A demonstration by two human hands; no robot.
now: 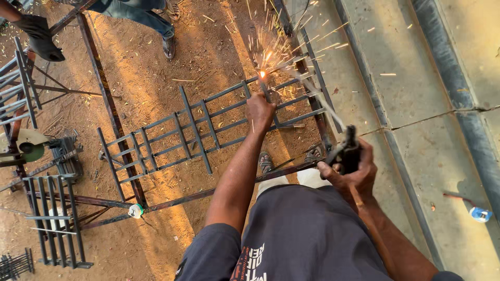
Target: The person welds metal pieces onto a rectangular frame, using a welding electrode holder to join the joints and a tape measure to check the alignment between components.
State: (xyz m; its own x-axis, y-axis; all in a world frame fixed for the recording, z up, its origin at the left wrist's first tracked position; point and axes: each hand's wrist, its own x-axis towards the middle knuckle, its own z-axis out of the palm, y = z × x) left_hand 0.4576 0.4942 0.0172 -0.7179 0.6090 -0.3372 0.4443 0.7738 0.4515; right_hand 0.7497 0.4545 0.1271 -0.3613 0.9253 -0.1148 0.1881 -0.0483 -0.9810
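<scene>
Red dirt ground [156, 67] fills the left and middle of the view, and a grey concrete slab [416, 78] runs along the right. On the dirt lies a long dark steel frame [107, 99], and across it rests a metal grille [198, 125] of thin bars, tilted from lower left up to upper right. More barred grilles [52, 218] lie at the lower left, near a green and white power tool [26, 145]. At the top edge stands another person's jeans leg [146, 15], and a gloved hand [39, 34] shows in the top left corner.

The left hand [259, 110] reaches out over the grille, its fingers closed around an upright bar at the grille's upper right part. Just above it a bright weld spot [262, 74] throws sparks upward. The right hand [351, 169] is close to the body, its fingers wrapped tightly around a black electrode holder [348, 151], whose thin rod [312, 93] slants up to the weld spot. Two sandalled feet [265, 162] stand below the grille.
</scene>
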